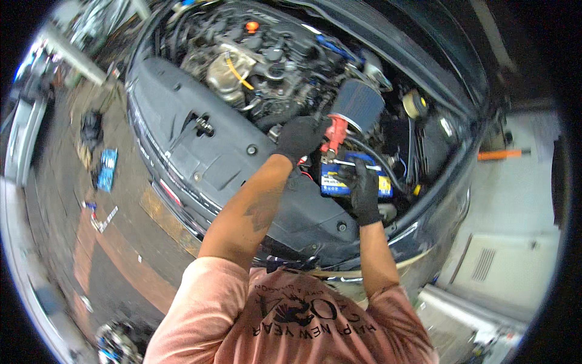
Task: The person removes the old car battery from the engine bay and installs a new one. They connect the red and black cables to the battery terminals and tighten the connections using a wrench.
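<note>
While the person's pink shirt (297,321), dark print across its front, fills the lower edge, both forearms reach forward over the front of an open car bay. The right grip (364,188), in a black glove, is folded about a slim metal tool (365,165), whose shaft crosses the curled fingers; how tightly they close cannot be told. That hand is over a blue battery (335,185) with yellow and white markings, set at the near right of the bay, and covers part of its label. The tool's far end points left, toward the battery's corner by a red cover (334,134). At the red cover's left side is the left grip (298,138), also black-gloved, its fingers bent toward the cover; whether they pinch it or only touch it cannot be told. A thin red wire (307,176) shows just below.

To the left, a broad dark plastic panel (221,142) runs along the front of the car. Beyond the red cover sits a pleated cylindrical filter (361,104), tilted, and to its right a round yellow-ended part (414,104). Farther back spreads the engine (285,45), with a curved yellow strip (239,71) over a metal shield (225,88) and an orange cap (252,26). Off to the left, a blue packet (107,170) lies on the floor (54,200).
</note>
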A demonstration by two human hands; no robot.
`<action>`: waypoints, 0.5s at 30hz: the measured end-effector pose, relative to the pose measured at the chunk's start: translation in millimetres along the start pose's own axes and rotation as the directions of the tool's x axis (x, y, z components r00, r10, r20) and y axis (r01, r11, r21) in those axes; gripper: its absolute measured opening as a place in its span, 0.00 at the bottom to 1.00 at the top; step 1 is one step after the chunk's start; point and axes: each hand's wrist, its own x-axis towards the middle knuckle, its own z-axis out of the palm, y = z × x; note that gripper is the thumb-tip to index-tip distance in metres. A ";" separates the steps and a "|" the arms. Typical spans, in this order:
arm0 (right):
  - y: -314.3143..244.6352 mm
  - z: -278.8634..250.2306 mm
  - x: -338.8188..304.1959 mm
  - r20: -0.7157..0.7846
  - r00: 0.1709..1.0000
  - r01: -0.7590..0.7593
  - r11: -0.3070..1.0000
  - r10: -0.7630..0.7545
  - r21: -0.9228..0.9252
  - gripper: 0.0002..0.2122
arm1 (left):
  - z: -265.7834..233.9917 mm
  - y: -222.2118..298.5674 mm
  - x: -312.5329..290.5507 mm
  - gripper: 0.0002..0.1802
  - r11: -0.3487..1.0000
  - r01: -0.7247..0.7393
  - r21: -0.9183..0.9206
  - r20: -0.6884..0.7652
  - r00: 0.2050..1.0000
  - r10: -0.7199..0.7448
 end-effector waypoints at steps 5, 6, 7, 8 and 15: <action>15.0 7.6 8.8 -0.088 0.966 -0.182 0.884 0.241 0.431 0.13 | -0.7 -10.1 3.1 0.29 0.997 -0.009 0.075 0.040 0.999 0.006; 15.4 7.2 8.1 -0.055 0.966 -0.195 0.854 0.252 0.483 0.12 | -7.4 0.5 5.5 0.29 0.999 0.046 0.026 0.048 0.998 -0.047; 15.5 6.5 5.1 -0.026 0.964 -0.212 0.819 0.266 0.533 0.12 | -14.8 10.6 7.4 0.28 0.984 0.166 -0.070 0.099 0.982 -0.159; 5.7 8.3 4.6 -0.038 0.951 -0.233 0.790 0.308 0.567 0.12 | -24.8 22.1 8.3 0.30 0.944 0.292 -0.154 0.148 0.951 -0.270; -9.5 13.2 6.8 -0.029 0.940 -0.235 0.710 0.339 0.664 0.12 | -19.2 14.9 7.5 0.36 0.967 0.243 -0.081 0.047 0.970 -0.240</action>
